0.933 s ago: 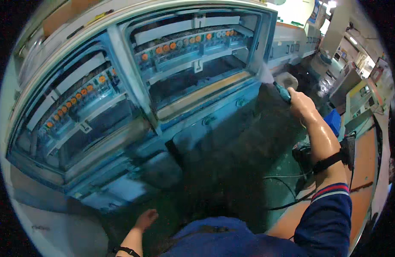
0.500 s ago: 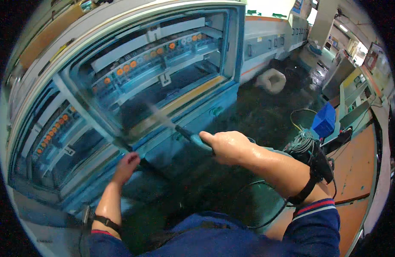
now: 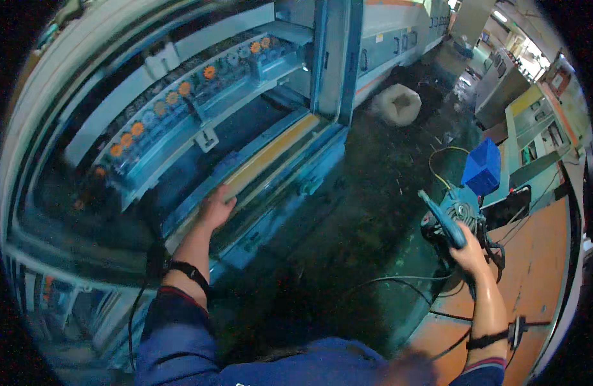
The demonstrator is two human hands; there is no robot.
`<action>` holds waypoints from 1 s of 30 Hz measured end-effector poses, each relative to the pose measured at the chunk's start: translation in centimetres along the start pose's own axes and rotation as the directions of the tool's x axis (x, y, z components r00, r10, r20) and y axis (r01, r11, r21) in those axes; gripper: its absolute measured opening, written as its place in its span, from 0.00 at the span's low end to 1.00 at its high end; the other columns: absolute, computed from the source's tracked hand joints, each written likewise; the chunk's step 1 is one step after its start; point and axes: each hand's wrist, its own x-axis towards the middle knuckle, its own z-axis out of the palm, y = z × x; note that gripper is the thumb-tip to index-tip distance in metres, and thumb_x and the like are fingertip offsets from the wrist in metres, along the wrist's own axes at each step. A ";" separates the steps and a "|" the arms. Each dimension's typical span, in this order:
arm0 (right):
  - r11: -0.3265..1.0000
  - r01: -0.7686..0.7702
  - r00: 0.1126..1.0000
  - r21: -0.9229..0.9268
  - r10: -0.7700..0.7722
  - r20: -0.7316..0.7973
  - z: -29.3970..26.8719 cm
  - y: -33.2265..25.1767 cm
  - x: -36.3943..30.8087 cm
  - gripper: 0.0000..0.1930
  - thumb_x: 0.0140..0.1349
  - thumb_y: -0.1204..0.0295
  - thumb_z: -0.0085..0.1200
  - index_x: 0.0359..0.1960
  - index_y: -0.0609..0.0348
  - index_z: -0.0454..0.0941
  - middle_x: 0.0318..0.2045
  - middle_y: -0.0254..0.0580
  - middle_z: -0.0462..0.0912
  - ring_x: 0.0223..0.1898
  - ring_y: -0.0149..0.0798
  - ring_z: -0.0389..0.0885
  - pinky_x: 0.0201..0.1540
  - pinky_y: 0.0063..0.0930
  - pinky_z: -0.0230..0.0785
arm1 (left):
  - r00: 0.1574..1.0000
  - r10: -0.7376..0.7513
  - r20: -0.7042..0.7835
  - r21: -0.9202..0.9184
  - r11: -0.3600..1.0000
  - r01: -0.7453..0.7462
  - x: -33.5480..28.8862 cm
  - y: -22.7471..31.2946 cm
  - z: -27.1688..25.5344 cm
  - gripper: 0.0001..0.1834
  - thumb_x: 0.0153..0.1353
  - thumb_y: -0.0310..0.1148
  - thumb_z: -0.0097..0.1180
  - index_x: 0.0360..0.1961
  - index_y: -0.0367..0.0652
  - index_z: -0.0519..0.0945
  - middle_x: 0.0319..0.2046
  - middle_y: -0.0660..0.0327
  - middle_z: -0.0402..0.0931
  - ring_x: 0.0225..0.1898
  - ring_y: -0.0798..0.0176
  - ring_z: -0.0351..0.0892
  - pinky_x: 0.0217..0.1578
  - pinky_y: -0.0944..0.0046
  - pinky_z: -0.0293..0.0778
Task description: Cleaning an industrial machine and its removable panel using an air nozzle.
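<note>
My right hand (image 3: 469, 252) is out to the right, wrapped round the handle of a teal spray gun (image 3: 443, 220). The gun's nozzle end points up and to the left, and no jet of water shows from it. Directly behind the gun is a teal machine (image 3: 465, 207) with a round ribbed part, partly hidden by it. On the left, my left hand (image 3: 214, 211) is at the yellowish lower sill (image 3: 280, 149) of a large blue machine, thumb apart from the fingers. Whether it touches the sill I cannot tell. Inside that opening runs a row of orange and grey toothed wheels (image 3: 171, 98).
A blue plastic bin (image 3: 483, 166) stands beside the teal machine. Dark hoses (image 3: 406, 279) trail over the wet floor. A whitish ring-shaped object (image 3: 401, 105) lies farther off. Orange-brown panels (image 3: 525, 251) line the right side. A white loop bracket (image 3: 206, 138) hangs inside the opening.
My right hand has swung the spray gun from the machine opening over to the right, and its water jet is gone. My left hand now appears nearer the sill; the view has shifted.
</note>
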 end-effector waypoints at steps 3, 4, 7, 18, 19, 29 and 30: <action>0.968 -0.213 0.972 0.133 0.196 0.133 0.6 1.9 -3.8 0.40 0.48 0.79 0.63 0.67 0.53 0.65 0.60 0.53 0.76 0.62 0.50 0.75 0.65 0.36 0.64 | 0.998 -0.041 0.050 0.100 0.994 0.036 6.3 -3.7 3.2 0.32 0.64 0.45 0.59 0.66 0.43 0.69 0.59 0.45 0.74 0.61 0.43 0.73 0.61 0.50 0.68; 0.961 -0.248 0.965 0.118 0.234 0.119 1.1 2.1 -5.2 0.39 0.48 0.80 0.62 0.66 0.54 0.66 0.58 0.49 0.76 0.61 0.46 0.75 0.65 0.35 0.64 | 0.997 -0.055 0.052 0.152 0.987 0.046 8.7 -4.6 4.0 0.35 0.64 0.46 0.59 0.68 0.42 0.67 0.62 0.44 0.71 0.64 0.43 0.70 0.64 0.51 0.66; 0.864 -0.462 0.883 0.199 0.428 0.191 1.5 1.6 -8.2 0.36 0.49 0.81 0.58 0.66 0.60 0.66 0.55 0.45 0.75 0.59 0.41 0.74 0.65 0.34 0.63 | 0.984 -0.143 0.102 0.242 0.964 0.115 14.0 -6.4 6.6 0.36 0.64 0.47 0.59 0.68 0.41 0.66 0.63 0.43 0.70 0.65 0.43 0.69 0.65 0.51 0.65; 0.709 -0.676 0.737 0.200 0.648 0.191 1.8 -1.4 -13.8 0.41 0.48 0.84 0.57 0.69 0.59 0.62 0.56 0.41 0.71 0.60 0.40 0.69 0.67 0.34 0.59 | 0.904 -0.295 0.310 0.182 0.952 0.248 22.4 -6.5 8.6 0.33 0.62 0.51 0.61 0.59 0.36 0.74 0.55 0.39 0.77 0.58 0.40 0.76 0.58 0.48 0.72; 0.713 -0.671 0.742 0.206 0.641 0.197 2.2 -1.7 -13.0 0.41 0.48 0.84 0.57 0.69 0.59 0.62 0.56 0.41 0.71 0.60 0.40 0.69 0.67 0.34 0.59 | 0.905 -0.300 0.301 0.189 0.949 0.252 21.8 -8.4 8.2 0.33 0.62 0.51 0.61 0.59 0.36 0.74 0.55 0.39 0.77 0.58 0.40 0.76 0.58 0.48 0.72; 0.824 -0.548 0.833 0.145 0.553 0.008 3.4 -1.2 -12.0 0.37 0.50 0.78 0.58 0.66 0.58 0.65 0.52 0.42 0.74 0.56 0.40 0.73 0.64 0.34 0.62 | 0.998 0.025 0.050 0.066 0.997 -0.028 18.2 -1.2 -2.3 0.27 0.64 0.54 0.60 0.44 0.36 0.80 0.40 0.40 0.82 0.45 0.35 0.80 0.45 0.45 0.75; 0.782 -0.580 0.811 0.229 0.580 0.073 2.9 -2.5 -10.6 0.36 0.51 0.76 0.59 0.66 0.59 0.64 0.54 0.44 0.74 0.60 0.42 0.72 0.65 0.35 0.61 | 0.998 0.061 0.017 0.110 0.992 -0.062 17.8 -0.1 -4.3 0.26 0.64 0.53 0.60 0.44 0.36 0.81 0.40 0.41 0.82 0.45 0.35 0.80 0.44 0.45 0.75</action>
